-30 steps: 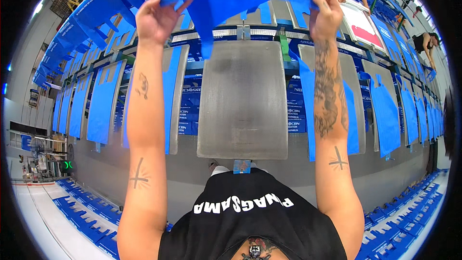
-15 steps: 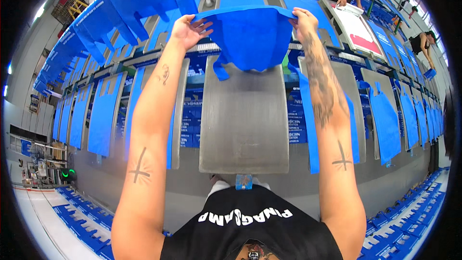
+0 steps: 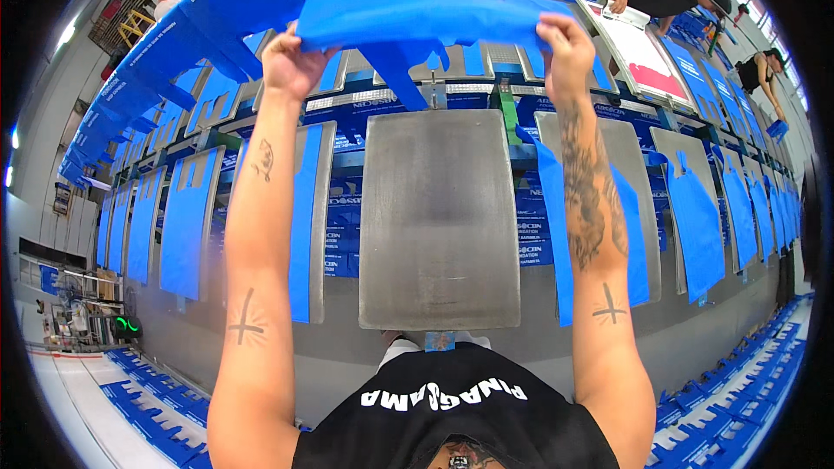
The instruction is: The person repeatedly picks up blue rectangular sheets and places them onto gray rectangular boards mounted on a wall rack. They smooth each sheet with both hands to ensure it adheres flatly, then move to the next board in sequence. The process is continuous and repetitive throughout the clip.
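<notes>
Blue fabric bag: we see the blue fabric bag [image 3: 426, 19] stretched between two hands above the far end of the nearest platen, its upper part a wide band and a loose strap [image 3: 395, 78] hanging toward the metal fitting there.
Left hand: the left hand [image 3: 291, 67] has its grip clamped on the bag's left end, some fingers hidden by the cloth.
Right hand: the right hand [image 3: 569, 56] has its grip clamped on the right end, where the cloth looks slightly blurred.
What changed: half a second ago we had the bag drooping toward us, its lower body overlapping the platen's far end; now it is swung up and outward, the hands are wider apart, and the body no longer hangs below the band.
Grey platen: with the cloth lifted out of the way, we see the whole top of the grey platen [image 3: 439, 221] bare.
What it means: we judge the bag is mid-handling, controlled at both ends but neither laid flat nor released.
Neighbouring platens: a blue bag lies on the platen to the left [image 3: 306, 226], and another to the right [image 3: 634, 239], partly behind the forearm.
Beyond: a white-framed printing screen [image 3: 643, 56] stands near a co-worker's hand [image 3: 618, 2], well apart from ours.
</notes>
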A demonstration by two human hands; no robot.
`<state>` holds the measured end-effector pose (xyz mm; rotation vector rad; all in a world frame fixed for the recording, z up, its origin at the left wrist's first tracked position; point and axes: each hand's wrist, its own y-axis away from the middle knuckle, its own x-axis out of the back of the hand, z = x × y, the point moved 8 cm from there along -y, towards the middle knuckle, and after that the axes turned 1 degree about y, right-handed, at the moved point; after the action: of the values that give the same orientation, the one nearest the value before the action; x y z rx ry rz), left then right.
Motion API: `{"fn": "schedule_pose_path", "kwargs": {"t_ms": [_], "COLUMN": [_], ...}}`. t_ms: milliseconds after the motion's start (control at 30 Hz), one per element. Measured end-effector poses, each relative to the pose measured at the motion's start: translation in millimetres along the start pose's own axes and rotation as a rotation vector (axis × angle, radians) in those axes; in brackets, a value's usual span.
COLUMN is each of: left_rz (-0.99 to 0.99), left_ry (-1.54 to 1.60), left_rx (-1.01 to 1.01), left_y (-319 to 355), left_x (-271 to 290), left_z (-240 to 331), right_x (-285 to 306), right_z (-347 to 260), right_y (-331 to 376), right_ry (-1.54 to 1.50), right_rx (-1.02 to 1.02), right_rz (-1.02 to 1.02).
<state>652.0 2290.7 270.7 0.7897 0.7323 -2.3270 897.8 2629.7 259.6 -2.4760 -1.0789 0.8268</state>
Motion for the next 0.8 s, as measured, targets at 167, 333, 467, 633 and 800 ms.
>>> {"fn": "schedule_pose_path", "kwargs": {"t_ms": [167, 333, 467, 633, 800], "left_rz": [0.133, 0.379, 0.571, 0.786, 0.739], "left_ry": [-0.152, -0.402, -0.432, -0.464, -0.483], "left_rx": [0.111, 0.321, 0.573, 0.751, 0.784], "left_y": [88.0, 229.1, 351.4, 475.7, 521.2], "left_x": [44.2, 76.6, 87.6, 103.6, 99.0], "left_z": [-54.5, -124.0, -187.7, -235.2, -249.5], "right_x": [39.0, 93.6, 142.6, 153.8, 164.0], "right_z": [26.8, 72.1, 102.9, 101.1, 69.4], "right_y": [96.0, 226.8, 339.1, 435.4, 479.4], "right_ry": [0.282, 0.363, 0.434, 0.541, 0.75], "right_rx": [-0.073, -0.355, -0.542, -0.846, -0.718], "right_rz": [-0.012, -0.04, -0.004, 0.038, -0.068]}}
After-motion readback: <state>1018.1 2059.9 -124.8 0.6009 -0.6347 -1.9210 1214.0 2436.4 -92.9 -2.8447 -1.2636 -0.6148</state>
